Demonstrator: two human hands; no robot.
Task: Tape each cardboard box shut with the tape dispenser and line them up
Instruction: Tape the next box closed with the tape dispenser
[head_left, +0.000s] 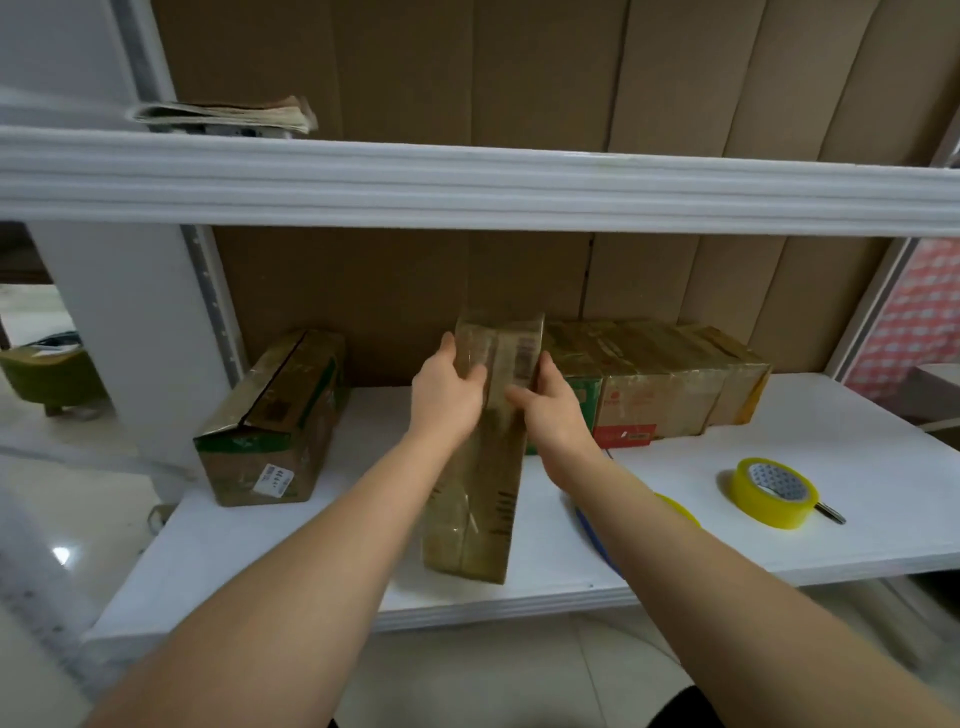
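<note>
Lining-up step: taped box (485, 441) held on shelf (779, 519).
Box is gripped at its far end by left hand (447, 395) and right hand (550, 405); next it must be slid flush against the row (654, 374). 1 open box (270, 415) remains untaped.

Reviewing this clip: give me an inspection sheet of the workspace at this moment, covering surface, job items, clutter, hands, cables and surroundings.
Surface: white shelf board, boxes and tape on it.
Job's things: held box taped over, lying lengthwise beside the row of boxes at the back right; open-seamed box apart at the left; yellow tape roll at the right; tape dispenser mostly hidden behind the right forearm.
Clutter: dark key-like thing sticking out beside the tape roll.
Hands: left hand and right hand grip the held box from either side.
Cables: nothing seen.
Surroundings: upper shelf with folded papers; cardboard backing; tiled floor.
</note>
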